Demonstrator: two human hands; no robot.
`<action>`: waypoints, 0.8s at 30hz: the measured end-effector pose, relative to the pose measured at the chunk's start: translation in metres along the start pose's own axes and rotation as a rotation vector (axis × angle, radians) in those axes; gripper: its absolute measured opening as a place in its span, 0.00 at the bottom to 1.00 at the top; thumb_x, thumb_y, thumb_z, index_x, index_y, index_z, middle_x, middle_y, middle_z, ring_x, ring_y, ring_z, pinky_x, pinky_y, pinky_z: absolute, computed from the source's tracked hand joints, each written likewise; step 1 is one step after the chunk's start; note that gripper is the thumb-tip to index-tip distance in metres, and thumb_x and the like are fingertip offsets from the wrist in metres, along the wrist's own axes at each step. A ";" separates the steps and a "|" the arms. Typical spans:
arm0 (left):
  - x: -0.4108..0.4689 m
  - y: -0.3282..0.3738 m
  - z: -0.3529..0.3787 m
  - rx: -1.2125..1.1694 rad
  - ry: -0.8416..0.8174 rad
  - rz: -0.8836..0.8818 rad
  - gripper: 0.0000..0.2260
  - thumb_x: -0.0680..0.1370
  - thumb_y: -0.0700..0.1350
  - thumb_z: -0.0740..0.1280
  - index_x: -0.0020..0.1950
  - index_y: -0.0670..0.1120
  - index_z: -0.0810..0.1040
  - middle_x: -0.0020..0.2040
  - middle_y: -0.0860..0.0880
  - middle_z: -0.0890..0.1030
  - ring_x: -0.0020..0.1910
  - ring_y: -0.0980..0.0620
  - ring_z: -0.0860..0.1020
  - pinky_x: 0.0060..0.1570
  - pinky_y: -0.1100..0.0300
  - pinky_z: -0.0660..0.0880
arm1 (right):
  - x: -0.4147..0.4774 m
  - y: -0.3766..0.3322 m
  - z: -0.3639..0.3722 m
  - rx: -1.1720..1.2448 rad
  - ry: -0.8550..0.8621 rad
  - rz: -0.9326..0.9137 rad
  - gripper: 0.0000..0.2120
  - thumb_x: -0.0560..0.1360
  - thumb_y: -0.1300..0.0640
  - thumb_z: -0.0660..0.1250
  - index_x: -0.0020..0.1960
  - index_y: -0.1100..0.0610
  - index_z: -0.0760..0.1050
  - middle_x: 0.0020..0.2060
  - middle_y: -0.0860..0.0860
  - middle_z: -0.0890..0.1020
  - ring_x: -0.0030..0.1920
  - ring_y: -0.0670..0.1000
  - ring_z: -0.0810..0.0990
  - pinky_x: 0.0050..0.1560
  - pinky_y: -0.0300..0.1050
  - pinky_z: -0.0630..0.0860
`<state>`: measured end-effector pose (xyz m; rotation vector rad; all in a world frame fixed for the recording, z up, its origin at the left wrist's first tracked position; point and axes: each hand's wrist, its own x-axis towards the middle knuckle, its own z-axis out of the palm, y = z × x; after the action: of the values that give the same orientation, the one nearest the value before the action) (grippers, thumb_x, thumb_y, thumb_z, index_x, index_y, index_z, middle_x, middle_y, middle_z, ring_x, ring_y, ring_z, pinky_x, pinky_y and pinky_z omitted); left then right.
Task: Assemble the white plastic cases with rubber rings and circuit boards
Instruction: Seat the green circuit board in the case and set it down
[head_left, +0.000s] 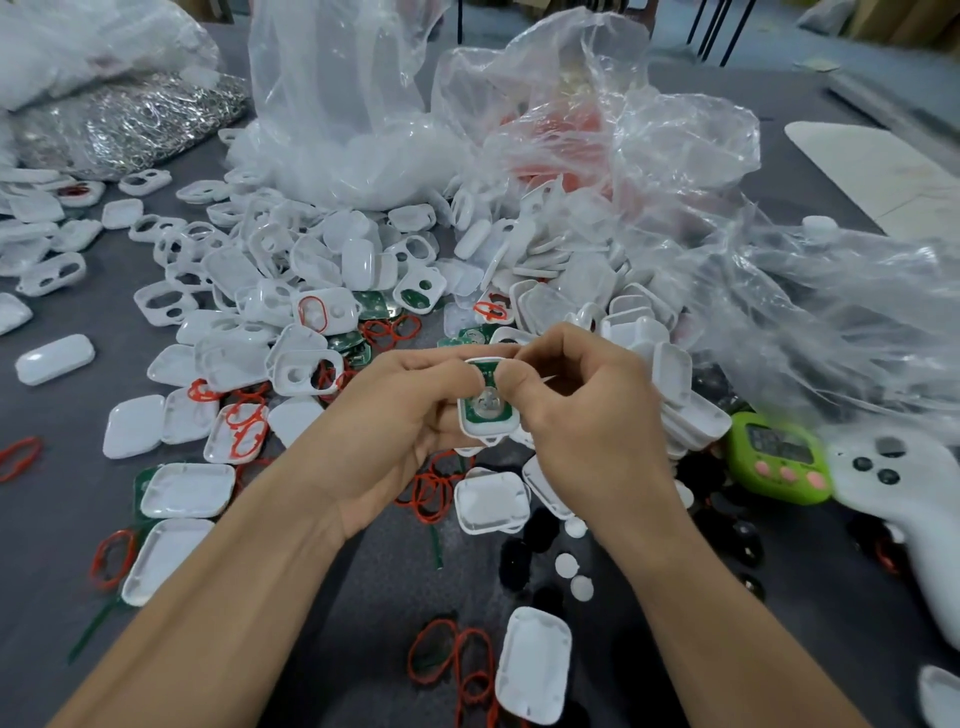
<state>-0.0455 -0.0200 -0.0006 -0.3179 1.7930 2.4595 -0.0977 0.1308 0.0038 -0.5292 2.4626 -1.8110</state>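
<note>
A white plastic case (488, 425) with a green circuit board (487, 408) seated inside is held between both hands above the grey table. My left hand (395, 415) grips the case's left side, thumb over its top. My right hand (587, 410) holds the right side, its thumb pressing on the upper part of the board. A heap of white case halves (311, 270) lies beyond the hands. Red rubber rings (244, 426) and loose green boards (353, 343) are scattered among them.
Crumpled clear plastic bags (597, 130) rise at the back and right. A green timer (779, 460) and a white controller (898, 499) lie at the right. More case halves (532, 670), red rings (452, 660), black pads (519, 561) and small white discs (574, 577) lie near the front.
</note>
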 end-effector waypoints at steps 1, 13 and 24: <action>0.001 0.000 0.000 -0.007 0.019 0.000 0.16 0.76 0.35 0.63 0.57 0.44 0.87 0.46 0.40 0.86 0.39 0.50 0.82 0.42 0.58 0.82 | -0.001 0.000 0.001 -0.015 0.004 -0.021 0.09 0.73 0.55 0.74 0.36 0.49 0.78 0.29 0.42 0.81 0.28 0.41 0.77 0.31 0.31 0.69; 0.000 -0.002 0.007 0.043 0.115 0.029 0.19 0.71 0.33 0.62 0.56 0.42 0.87 0.50 0.36 0.76 0.48 0.39 0.64 0.50 0.43 0.58 | -0.004 0.002 0.006 -0.060 0.023 -0.074 0.09 0.74 0.56 0.74 0.37 0.50 0.77 0.27 0.41 0.78 0.27 0.43 0.75 0.29 0.30 0.67; 0.000 0.000 0.006 0.050 0.105 0.063 0.22 0.78 0.29 0.59 0.51 0.47 0.89 0.40 0.43 0.85 0.31 0.54 0.80 0.35 0.63 0.79 | -0.001 0.001 0.003 0.062 -0.114 0.059 0.09 0.66 0.53 0.75 0.43 0.46 0.78 0.40 0.47 0.85 0.39 0.52 0.85 0.43 0.59 0.84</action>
<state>-0.0461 -0.0141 0.0016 -0.3997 1.9310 2.4777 -0.0960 0.1286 0.0014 -0.5340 2.3150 -1.7767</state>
